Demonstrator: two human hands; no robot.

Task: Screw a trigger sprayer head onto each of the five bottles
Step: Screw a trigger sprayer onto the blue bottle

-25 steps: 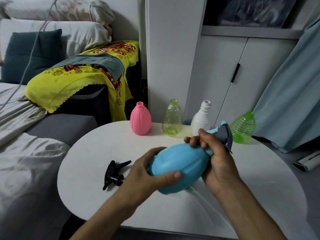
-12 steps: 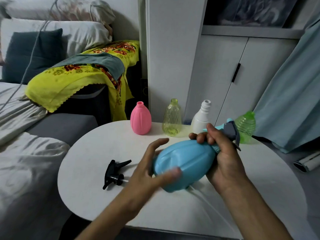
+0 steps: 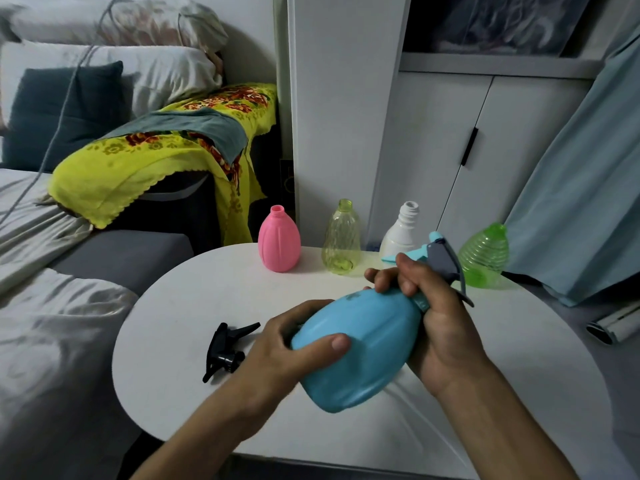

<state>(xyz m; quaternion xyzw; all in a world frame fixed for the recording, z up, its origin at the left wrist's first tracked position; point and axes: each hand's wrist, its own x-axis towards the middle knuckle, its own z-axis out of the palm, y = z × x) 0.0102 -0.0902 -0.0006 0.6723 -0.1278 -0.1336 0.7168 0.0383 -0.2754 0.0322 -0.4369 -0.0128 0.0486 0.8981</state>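
I hold a blue bottle tilted over the round white table. My left hand grips its rounded base, thumb on top. My right hand is curled round the bottle's neck, where a blue and grey sprayer head sits. A black sprayer head lies loose on the table to the left. Along the far edge stand a pink bottle, a clear yellow bottle, a white bottle and a green bottle, all without heads.
A bed with grey and white bedding lies close on the left. A yellow flowered cloth drapes furniture behind. A white cabinet and a blue curtain stand behind the table. A rolled object lies at right.
My left hand let go of the bottle's base with spread fingers, then took a fresh grip on it. The bottle and sprayer head shifted slightly right and up.
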